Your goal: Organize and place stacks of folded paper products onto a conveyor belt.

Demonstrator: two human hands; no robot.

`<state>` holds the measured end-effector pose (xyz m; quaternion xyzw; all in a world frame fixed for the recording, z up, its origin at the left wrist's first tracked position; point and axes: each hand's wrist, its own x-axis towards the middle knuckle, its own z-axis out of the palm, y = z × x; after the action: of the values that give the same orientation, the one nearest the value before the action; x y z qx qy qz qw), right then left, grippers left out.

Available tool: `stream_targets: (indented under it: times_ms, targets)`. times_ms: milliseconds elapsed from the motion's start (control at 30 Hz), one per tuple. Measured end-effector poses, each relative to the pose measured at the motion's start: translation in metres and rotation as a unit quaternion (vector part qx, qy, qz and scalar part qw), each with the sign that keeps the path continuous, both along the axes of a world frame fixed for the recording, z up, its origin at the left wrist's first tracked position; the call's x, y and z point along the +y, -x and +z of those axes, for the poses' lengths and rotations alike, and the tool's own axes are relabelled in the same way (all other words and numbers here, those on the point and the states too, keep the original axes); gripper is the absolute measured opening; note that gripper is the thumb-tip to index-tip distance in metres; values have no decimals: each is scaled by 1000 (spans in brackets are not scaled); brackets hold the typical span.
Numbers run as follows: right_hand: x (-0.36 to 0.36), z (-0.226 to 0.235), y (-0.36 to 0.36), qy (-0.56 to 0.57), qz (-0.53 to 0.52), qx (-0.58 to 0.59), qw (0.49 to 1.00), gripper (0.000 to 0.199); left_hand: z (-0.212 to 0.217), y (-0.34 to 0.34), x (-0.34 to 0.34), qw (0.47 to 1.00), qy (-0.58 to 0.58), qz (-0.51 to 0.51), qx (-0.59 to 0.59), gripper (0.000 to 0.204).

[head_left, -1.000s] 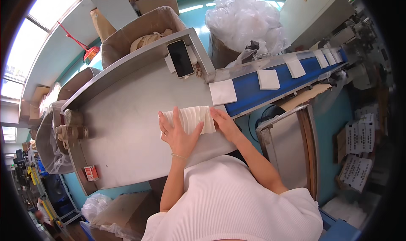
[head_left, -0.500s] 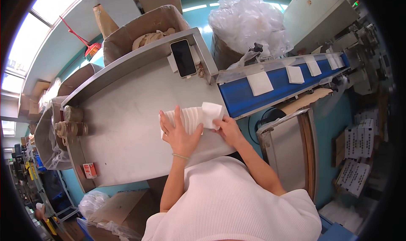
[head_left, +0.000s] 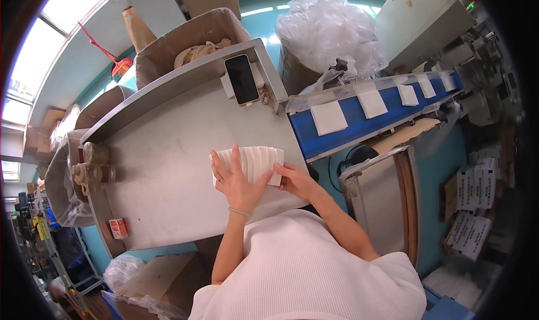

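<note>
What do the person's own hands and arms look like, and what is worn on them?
Both the left hand and the right hand are ungloved. A thin, pale bracelet circles the left wrist, and a small ring shows on a left finger. The forearms are bare below the short sleeves of a white, ribbed fabric top.

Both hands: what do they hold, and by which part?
The row of white sheets: left hand spread across it, right hand at its right end.
</note>
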<state>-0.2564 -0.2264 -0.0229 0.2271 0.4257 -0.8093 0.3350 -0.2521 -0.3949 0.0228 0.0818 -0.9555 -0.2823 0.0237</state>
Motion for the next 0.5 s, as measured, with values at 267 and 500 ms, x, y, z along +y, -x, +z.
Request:
stream_targets:
  times_ms: [267, 500]
  targets:
    - [15, -19, 13, -39, -221, 61, 973, 34, -4, 0, -1, 998, -34, -9, 42, 86]
    - [-10, 5, 12, -312, 64, 248, 915, 46, -20, 1, -2, 989, -98, -75, 83, 80]
